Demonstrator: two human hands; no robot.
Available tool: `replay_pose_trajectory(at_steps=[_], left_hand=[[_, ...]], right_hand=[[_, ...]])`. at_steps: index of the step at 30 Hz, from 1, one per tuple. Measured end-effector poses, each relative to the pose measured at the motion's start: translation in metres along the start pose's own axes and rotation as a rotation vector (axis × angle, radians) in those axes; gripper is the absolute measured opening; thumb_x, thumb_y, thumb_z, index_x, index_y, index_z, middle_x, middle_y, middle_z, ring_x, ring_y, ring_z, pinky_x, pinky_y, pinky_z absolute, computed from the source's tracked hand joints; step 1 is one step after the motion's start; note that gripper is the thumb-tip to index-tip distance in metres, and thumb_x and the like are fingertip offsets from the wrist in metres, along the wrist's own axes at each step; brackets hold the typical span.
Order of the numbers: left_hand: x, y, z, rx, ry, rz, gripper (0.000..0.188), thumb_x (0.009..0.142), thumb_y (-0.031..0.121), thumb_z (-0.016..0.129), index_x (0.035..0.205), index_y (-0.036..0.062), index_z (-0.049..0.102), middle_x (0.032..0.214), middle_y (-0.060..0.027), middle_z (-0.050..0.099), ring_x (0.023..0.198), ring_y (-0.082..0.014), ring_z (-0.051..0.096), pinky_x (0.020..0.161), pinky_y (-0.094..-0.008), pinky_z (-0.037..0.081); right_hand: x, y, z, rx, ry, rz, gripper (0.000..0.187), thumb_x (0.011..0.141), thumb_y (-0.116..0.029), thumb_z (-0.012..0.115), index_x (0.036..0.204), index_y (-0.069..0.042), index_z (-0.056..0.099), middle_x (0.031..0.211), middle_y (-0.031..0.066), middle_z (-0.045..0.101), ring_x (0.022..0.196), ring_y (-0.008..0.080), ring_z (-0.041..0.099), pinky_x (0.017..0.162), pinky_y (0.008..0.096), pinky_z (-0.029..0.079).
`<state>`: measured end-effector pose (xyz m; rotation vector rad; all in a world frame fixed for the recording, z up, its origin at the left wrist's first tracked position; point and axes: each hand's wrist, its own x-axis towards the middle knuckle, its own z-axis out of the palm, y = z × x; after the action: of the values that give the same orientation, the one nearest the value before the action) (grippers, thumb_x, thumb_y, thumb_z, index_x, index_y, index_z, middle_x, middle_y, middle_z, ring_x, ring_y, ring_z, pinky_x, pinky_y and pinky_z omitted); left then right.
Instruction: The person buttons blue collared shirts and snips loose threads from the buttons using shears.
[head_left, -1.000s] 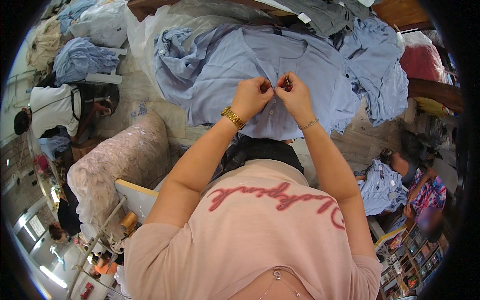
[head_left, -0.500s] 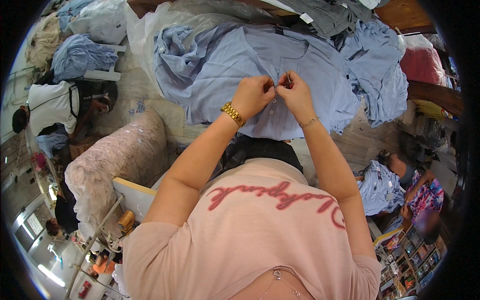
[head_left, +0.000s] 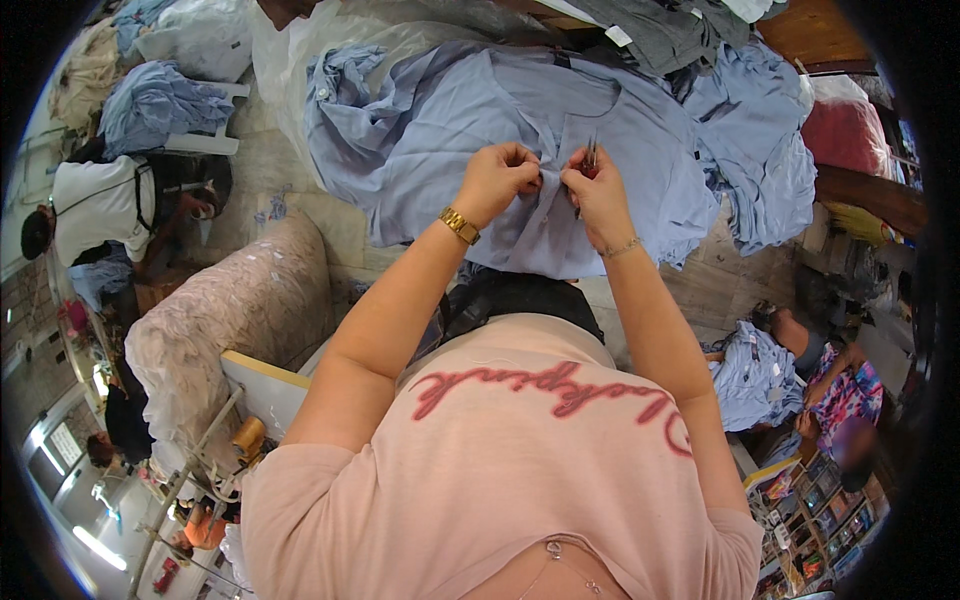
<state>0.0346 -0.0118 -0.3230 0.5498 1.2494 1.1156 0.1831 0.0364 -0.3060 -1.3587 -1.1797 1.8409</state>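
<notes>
A light blue button-front shirt lies spread before me, its round neckline pointing away. My left hand is closed in a pinch on the edge of the shirt's front opening. Just right of it, my right hand is closed around thread snips, whose thin metal points stick up past the fingers. The right thumb and forefinger also meet the front placket. A small gap separates the two hands. The fingers cover most of the snips and the bit of cloth being pinched.
More blue garments hang at the right, beside a grey garment. Clear plastic sheeting lies behind the shirt at the left. A large wrapped bundle stands at my left. People sit working at the far left and right.
My hands have drawn slightly apart along the placket. The right hand has turned and shifted a little to the right, so more of the snips now shows.
</notes>
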Motion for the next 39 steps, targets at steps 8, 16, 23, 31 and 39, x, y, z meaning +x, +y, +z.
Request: replay_pose_trajectory(at_steps=[8, 16, 23, 31, 39], left_hand=[[-0.003, -0.005, 0.006, 0.127, 0.016, 0.182, 0.009, 0.076, 0.001, 0.052, 0.084, 0.001, 0.057, 0.075, -0.0013, 0.058, 0.066, -0.0072, 0.052, 0.059, -0.0187, 0.041], [-0.006, 0.002, 0.006, -0.013, -0.038, 0.0, 0.019, 0.077, 0.005, 0.053, 0.093, -0.0007, 0.061, 0.082, -0.0021, 0.06, 0.069, -0.0062, 0.05, 0.066, -0.0186, 0.04], [-0.007, 0.01, 0.001, -0.045, -0.064, -0.043, 0.02, 0.075, 0.007, 0.06, 0.094, -0.0006, 0.06, 0.082, -0.002, 0.059, 0.068, -0.0075, 0.052, 0.066, -0.0196, 0.042], [-0.003, 0.01, -0.005, -0.125, -0.092, -0.112, 0.021, 0.076, 0.007, 0.059, 0.095, -0.0013, 0.059, 0.082, -0.0022, 0.058, 0.068, -0.0079, 0.052, 0.065, -0.0196, 0.043], [-0.002, 0.016, -0.002, -0.111, -0.073, -0.147, 0.023, 0.074, 0.006, 0.06, 0.095, -0.003, 0.058, 0.08, -0.003, 0.057, 0.066, -0.0087, 0.052, 0.062, -0.0199, 0.043]], right_hand=[[-0.005, 0.002, -0.004, 0.038, -0.016, -0.001, 0.02, 0.072, -0.007, 0.063, 0.085, -0.006, 0.048, 0.071, -0.0018, 0.049, 0.056, 0.0047, 0.043, 0.047, 0.0179, 0.035], [-0.009, 0.001, 0.0, 0.021, -0.032, -0.057, 0.019, 0.072, -0.006, 0.062, 0.084, -0.006, 0.047, 0.071, -0.0014, 0.05, 0.057, 0.005, 0.044, 0.048, 0.0182, 0.037], [-0.007, 0.01, -0.001, -0.041, -0.015, -0.148, 0.018, 0.073, -0.007, 0.062, 0.082, -0.006, 0.047, 0.07, -0.002, 0.049, 0.055, 0.0052, 0.044, 0.047, 0.0186, 0.037], [-0.01, 0.007, 0.003, 0.019, -0.009, -0.09, 0.018, 0.074, -0.006, 0.062, 0.085, -0.006, 0.048, 0.071, -0.0021, 0.049, 0.053, 0.0041, 0.043, 0.046, 0.0176, 0.035], [-0.011, 0.008, 0.004, 0.033, -0.006, -0.13, 0.023, 0.073, -0.005, 0.062, 0.088, -0.006, 0.045, 0.073, -0.0007, 0.051, 0.058, 0.0046, 0.045, 0.047, 0.0178, 0.037]])
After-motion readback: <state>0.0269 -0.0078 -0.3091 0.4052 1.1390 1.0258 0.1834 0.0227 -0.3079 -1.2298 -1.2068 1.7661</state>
